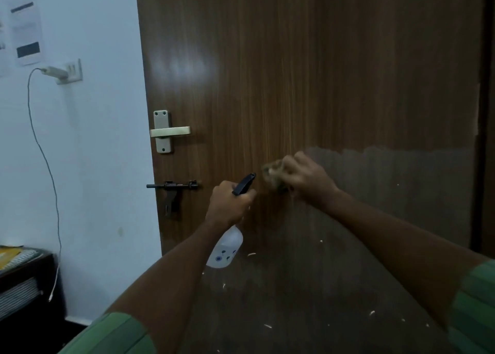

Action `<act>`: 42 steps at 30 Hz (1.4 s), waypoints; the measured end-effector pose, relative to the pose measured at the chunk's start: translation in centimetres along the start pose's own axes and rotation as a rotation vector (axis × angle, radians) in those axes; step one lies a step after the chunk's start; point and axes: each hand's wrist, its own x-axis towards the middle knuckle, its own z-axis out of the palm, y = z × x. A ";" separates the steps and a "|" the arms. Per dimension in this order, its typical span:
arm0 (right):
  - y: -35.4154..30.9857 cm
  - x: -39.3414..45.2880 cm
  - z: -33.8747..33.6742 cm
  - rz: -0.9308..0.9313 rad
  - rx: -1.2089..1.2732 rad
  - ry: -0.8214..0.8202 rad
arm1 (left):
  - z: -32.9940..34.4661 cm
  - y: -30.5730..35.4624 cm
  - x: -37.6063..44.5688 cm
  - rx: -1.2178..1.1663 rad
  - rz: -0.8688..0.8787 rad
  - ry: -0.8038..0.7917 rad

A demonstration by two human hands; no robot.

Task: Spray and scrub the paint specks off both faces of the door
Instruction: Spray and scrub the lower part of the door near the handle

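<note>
One view only, head-worn and wide-angle, looking straight at the dark brown wood-grain door [267, 85] from close range, tilted slightly down. Both forearms reach in from below; a strip of pale blue wall [93, 152] fills the left edge.

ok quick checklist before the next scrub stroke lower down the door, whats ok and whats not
1. Scrub pad gripped by the right hand: ok, though blurred.
2. Spray bottle held by the left hand: ok, fingers round its neck.
3. Nozzle aimed at the door: ok, it points toward the pad.
4. Lower door wetted: ok, a dull damp patch runs right of the pad.
5. Specks gone lower down: not ok, white specks remain.
6. Liquid left in the bottle: cannot tell.
</note>
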 end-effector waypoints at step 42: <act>0.3 -9.3 -2.1 -0.200 -0.224 -0.297 | 5.7 2.5 3.1 -0.111 0.127 -0.225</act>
